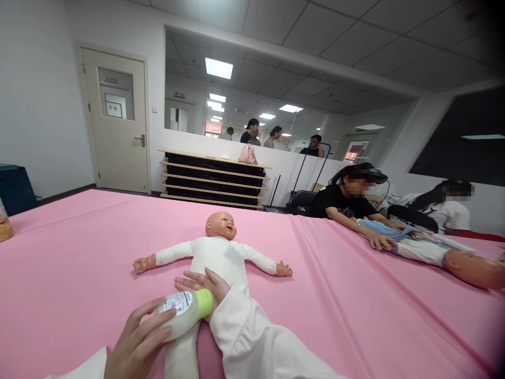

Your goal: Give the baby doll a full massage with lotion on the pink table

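Note:
My left hand is wrapped round a translucent lotion bottle with a lime-green cap and a printed label. The bottle leans over sideways, its cap end at the palm and wrist of my right hand. That right hand is open, fingers stretched to the left and thumb raised, above the lower body of a baby doll. The doll lies on its back in a white cloth body, arms spread, head away from me. My hands, sleeves and the bottle hide part of its legs. Whether the cap is open cannot be made out.
A pink cloth covers the table. At the right, a person in a headset handles another doll in blue and white. A container with orange contents stands at the left edge. Stacked black boards lie beyond.

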A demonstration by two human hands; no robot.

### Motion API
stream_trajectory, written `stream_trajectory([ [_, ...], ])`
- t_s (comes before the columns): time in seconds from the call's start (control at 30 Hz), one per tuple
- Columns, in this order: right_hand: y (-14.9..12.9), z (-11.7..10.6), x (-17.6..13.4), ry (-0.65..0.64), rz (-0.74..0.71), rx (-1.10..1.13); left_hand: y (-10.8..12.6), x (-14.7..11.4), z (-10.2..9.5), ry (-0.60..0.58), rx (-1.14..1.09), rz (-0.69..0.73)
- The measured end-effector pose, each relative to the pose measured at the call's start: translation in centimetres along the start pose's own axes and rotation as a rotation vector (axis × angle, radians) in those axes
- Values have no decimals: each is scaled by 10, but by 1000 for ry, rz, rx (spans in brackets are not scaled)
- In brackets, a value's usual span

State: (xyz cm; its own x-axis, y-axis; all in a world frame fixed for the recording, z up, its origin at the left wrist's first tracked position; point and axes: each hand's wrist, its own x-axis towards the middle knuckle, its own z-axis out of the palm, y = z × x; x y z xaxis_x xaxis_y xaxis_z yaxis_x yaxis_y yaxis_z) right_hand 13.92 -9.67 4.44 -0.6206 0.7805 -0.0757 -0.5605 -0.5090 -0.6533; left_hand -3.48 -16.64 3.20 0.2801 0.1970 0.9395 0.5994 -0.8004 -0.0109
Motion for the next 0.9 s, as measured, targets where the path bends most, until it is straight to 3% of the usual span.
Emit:
stream_trajectory([
  [0.17,-1,0,1,3,19,-26,0,-9,0,-96,-26,43],
  [0.47,-1,1,-2,-5,8,-26,4,-14,-1,-99,-51,1],
  [0.63,1,2,-2,29,11,9,2,-7,1,-122,20,38],
  [0.77,0,7,-3,65,-5,2,0,0,6,-105,130,-37],
  [0.9,-4,11,-5,64,11,0,-7,-1,10,-180,213,-84],
])
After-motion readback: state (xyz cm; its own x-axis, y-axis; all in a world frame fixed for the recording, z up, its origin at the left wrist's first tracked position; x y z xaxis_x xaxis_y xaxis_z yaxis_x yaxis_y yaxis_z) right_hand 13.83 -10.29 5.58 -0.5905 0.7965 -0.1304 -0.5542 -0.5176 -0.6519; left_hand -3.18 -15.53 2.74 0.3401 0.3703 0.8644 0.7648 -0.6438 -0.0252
